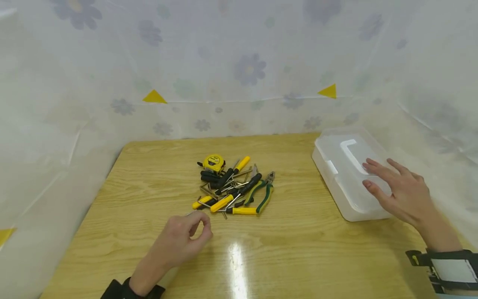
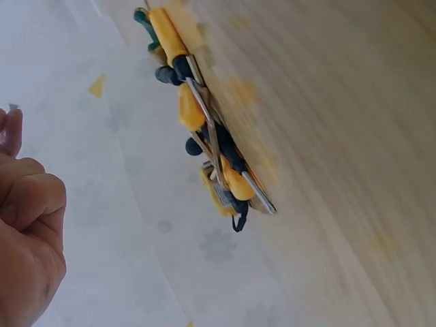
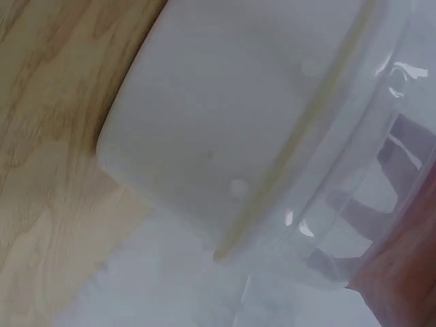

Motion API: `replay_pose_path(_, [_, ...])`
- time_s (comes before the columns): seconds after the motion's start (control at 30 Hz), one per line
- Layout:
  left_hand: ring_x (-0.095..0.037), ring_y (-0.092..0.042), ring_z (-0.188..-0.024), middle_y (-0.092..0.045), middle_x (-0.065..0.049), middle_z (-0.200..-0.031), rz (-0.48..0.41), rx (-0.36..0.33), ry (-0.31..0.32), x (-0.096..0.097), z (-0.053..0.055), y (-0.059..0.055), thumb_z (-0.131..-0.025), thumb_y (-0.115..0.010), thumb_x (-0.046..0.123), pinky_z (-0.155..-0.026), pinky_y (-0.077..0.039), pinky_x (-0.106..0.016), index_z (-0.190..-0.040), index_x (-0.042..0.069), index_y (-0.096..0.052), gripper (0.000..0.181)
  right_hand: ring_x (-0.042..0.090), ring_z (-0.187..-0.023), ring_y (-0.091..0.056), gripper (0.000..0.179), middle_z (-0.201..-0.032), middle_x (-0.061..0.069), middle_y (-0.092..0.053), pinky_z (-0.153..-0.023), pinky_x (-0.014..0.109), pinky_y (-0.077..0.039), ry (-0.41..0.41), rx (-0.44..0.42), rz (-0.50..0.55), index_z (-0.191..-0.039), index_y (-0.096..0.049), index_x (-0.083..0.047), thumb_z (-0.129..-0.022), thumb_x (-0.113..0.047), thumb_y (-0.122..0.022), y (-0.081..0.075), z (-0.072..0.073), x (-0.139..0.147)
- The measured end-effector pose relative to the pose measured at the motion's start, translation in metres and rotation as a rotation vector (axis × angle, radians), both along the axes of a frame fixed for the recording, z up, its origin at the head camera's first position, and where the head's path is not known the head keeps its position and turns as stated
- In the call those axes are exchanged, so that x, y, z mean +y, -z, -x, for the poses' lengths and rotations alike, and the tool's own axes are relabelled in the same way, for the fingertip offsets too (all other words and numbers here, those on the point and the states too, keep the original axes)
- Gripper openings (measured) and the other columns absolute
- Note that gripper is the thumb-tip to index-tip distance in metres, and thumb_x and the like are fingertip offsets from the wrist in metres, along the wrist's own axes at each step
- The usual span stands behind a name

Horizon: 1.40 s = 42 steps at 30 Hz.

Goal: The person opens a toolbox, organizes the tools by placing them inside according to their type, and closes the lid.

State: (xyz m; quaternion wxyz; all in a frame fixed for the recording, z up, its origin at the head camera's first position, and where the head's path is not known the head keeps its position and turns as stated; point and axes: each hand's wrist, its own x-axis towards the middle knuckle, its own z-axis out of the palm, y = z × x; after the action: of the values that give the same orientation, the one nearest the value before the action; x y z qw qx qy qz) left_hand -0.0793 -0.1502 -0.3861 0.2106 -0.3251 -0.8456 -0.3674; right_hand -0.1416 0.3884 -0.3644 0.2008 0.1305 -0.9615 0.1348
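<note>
My right hand (image 1: 403,191) is over the lid of a translucent plastic box (image 1: 336,182), fingers spread; whether every finger touches cannot be told. The right wrist view has the box wall (image 3: 204,102) close up, with the hand (image 3: 402,266) at the right edge. Just in front of the tools, my left hand (image 1: 179,241) has loosely curled fingers and a gap inside the thumb-and-index ring. It holds nothing visible. Nearest to it are screwdrivers (image 1: 222,203) with yellow and black handles, piled with hex keys (image 1: 207,191), green-yellow pliers (image 1: 266,197) and a yellow tape measure (image 1: 214,162).
The wooden table (image 1: 291,249) runs up to a pale flowered sheet (image 1: 224,62) at the back and sides. Yellow triangles (image 1: 154,97) mark the sheet. The box stands near the table's right side, the tool pile around the middle.
</note>
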Motion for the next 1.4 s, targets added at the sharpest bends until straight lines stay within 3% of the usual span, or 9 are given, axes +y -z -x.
replay_pose_path(0.1, [0.010,-0.019,-0.052,-0.031,0.008,-0.051,-0.193,-0.127,0.046,0.010,0.001,-0.004,-0.084,-0.067,-0.006,-0.045,-0.022,-0.009,-0.084,0.016,-0.066,0.022,0.048,-0.134,-0.050,0.059,-0.133,0.015,-0.069,-0.093,0.077,-0.033,-0.063,0.097,-0.038,-0.135,-0.067,-0.020,-0.084,-0.049,-0.074,0.002,-0.001,-0.009])
replay_pose_path(0.2, [-0.001,-0.022,-0.043,-0.032,-0.001,-0.048,-0.498,-0.340,0.109,0.022,0.003,-0.012,-0.091,-0.057,-0.010,-0.037,-0.023,-0.019,-0.084,0.003,-0.066,0.017,0.047,-0.123,-0.056,0.071,-0.123,0.017,-0.073,-0.094,0.073,-0.038,-0.144,0.217,-0.057,-0.128,-0.071,-0.017,-0.081,-0.070,-0.069,0.007,-0.002,-0.018])
replay_pose_path(0.3, [-0.012,-0.025,-0.040,-0.035,-0.004,-0.050,-0.669,-0.402,0.099,0.035,0.009,-0.020,-0.096,-0.052,-0.010,-0.034,-0.022,-0.025,-0.087,-0.004,-0.066,0.017,0.044,-0.116,-0.059,0.089,-0.118,0.020,-0.074,-0.100,0.067,-0.041,-0.206,0.319,-0.062,-0.125,-0.073,-0.012,-0.080,-0.087,-0.055,0.012,-0.002,-0.026])
replay_pose_path(0.47, [-0.004,-0.027,-0.045,-0.036,-0.001,-0.052,-0.553,-0.246,0.018,0.053,0.026,-0.019,-0.093,-0.065,-0.004,-0.041,-0.025,-0.023,-0.087,0.005,-0.072,0.013,0.041,-0.109,-0.063,0.094,-0.114,0.021,-0.074,-0.121,0.045,-0.036,-0.271,0.424,-0.019,-0.121,-0.075,-0.010,-0.076,-0.090,-0.056,0.019,-0.001,-0.042])
replay_pose_path(0.57, [-0.001,-0.026,-0.046,-0.033,0.000,-0.051,-0.518,-0.263,-0.010,0.062,0.032,-0.015,-0.092,-0.069,0.000,-0.043,-0.026,-0.020,-0.086,0.009,-0.073,0.012,0.041,-0.107,-0.065,0.093,-0.112,0.021,-0.075,-0.122,0.032,-0.032,-0.325,0.459,0.002,-0.118,-0.076,-0.008,-0.075,-0.088,-0.059,0.021,-0.001,-0.056])
replay_pose_path(0.67, [-0.002,-0.027,-0.045,-0.033,0.001,-0.052,-0.514,-0.374,-0.038,0.070,0.036,-0.014,-0.094,-0.069,0.005,-0.045,-0.026,-0.020,-0.088,0.011,-0.074,0.010,0.041,-0.105,-0.066,0.092,-0.109,0.020,-0.076,-0.116,0.028,-0.033,-0.373,0.480,0.010,-0.116,-0.077,-0.006,-0.076,-0.087,-0.060,0.020,-0.003,-0.071])
replay_pose_path(0.97, [-0.009,-0.037,-0.053,-0.048,-0.001,-0.064,-0.487,-0.726,-0.038,0.102,0.041,-0.019,-0.099,-0.066,0.022,-0.053,-0.032,-0.019,-0.104,0.012,-0.075,0.014,0.041,-0.104,-0.066,0.094,-0.109,0.021,-0.075,-0.088,0.054,-0.044,-0.421,0.462,-0.014,-0.115,-0.075,-0.003,-0.079,-0.088,-0.054,0.013,-0.019,-0.120])
replay_pose_path(1.2, [-0.020,-0.067,-0.106,-0.070,-0.007,-0.122,-0.210,-0.955,0.027,0.138,0.056,-0.003,-0.102,-0.055,0.050,-0.089,-0.056,-0.039,-0.143,0.011,-0.056,0.057,0.038,-0.103,-0.067,0.093,-0.107,0.018,-0.076,-0.086,0.051,-0.045,-0.411,0.482,-0.032,-0.112,-0.076,-0.005,-0.079,-0.089,-0.052,0.008,-0.030,-0.137])
replay_pose_path(1.4, [-0.022,-0.069,-0.111,-0.070,-0.016,-0.123,-0.420,-1.111,0.024,0.167,0.066,0.009,-0.105,-0.053,0.041,-0.095,-0.057,-0.037,-0.154,-0.001,-0.037,0.066,0.036,-0.107,-0.066,0.093,-0.111,0.018,-0.075,-0.088,0.050,-0.044,-0.408,0.435,-0.030,-0.118,-0.075,-0.006,-0.080,-0.088,-0.052,0.007,-0.034,-0.136])
